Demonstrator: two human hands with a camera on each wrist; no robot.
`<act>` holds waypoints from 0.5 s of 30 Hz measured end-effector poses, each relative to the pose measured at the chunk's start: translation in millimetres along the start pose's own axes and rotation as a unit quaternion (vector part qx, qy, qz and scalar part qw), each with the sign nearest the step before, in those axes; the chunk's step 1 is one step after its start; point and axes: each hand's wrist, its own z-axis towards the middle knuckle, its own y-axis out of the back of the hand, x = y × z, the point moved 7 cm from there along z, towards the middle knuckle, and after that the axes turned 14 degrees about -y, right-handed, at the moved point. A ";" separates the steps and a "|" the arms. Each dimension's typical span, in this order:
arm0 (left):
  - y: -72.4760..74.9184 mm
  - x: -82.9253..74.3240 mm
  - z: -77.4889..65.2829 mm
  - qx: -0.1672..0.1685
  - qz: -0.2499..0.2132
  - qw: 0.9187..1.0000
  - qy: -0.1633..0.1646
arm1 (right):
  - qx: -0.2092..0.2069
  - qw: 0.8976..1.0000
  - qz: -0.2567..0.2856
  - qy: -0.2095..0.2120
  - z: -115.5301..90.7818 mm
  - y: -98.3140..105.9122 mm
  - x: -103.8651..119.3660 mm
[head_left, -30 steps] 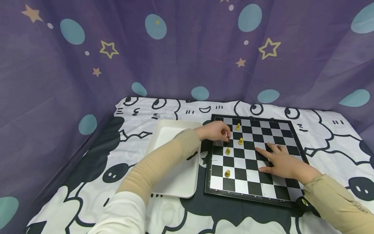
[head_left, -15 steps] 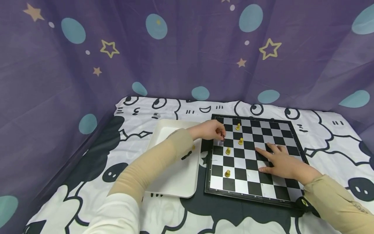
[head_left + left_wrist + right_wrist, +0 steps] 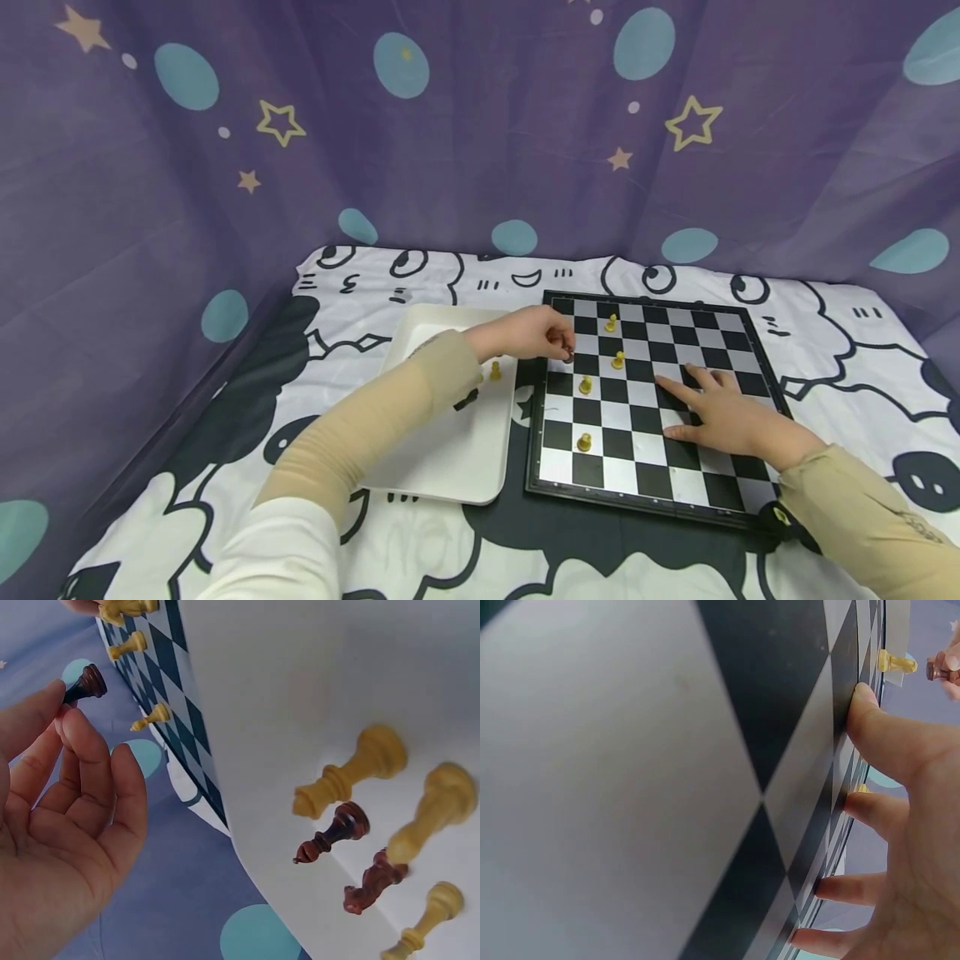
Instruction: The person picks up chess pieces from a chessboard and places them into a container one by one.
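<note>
Dark chess piece (image 3: 91, 682) is pinched by curled left fingers (image 3: 90, 737).

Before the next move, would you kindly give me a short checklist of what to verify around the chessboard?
1. Left hand free for another piece: not ok; it pinches a glossy dark brown chess piece.
2. Right hand on the square black-and-white checkered board: ok; it rests there, fingers spread.
3. Four yellow chess pieces upright on the board: ok.
4. Shallow white rectangular tray apart from the board: ok; a gap shows.
5. Full count of yellow and dark brown pieces in the tray: cannot tell; the beige-sleeved left forearm hides part.
</note>
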 end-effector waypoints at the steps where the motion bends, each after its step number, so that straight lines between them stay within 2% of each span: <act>1: 0.5 -1.6 -0.9 0.001 -0.002 1.000 -0.001 | 0.000 1.000 -0.001 0.000 0.0 -0.1 -0.1; 6: 4.8 -8.8 -6.3 -0.002 0.003 1.000 -0.011 | -0.001 1.000 -0.002 -0.001 -0.2 0.2 0.0; 15: 13.9 -11.7 -20.5 -0.010 0.019 1.000 -0.009 | -0.004 1.000 0.000 -0.002 -1.0 0.2 0.0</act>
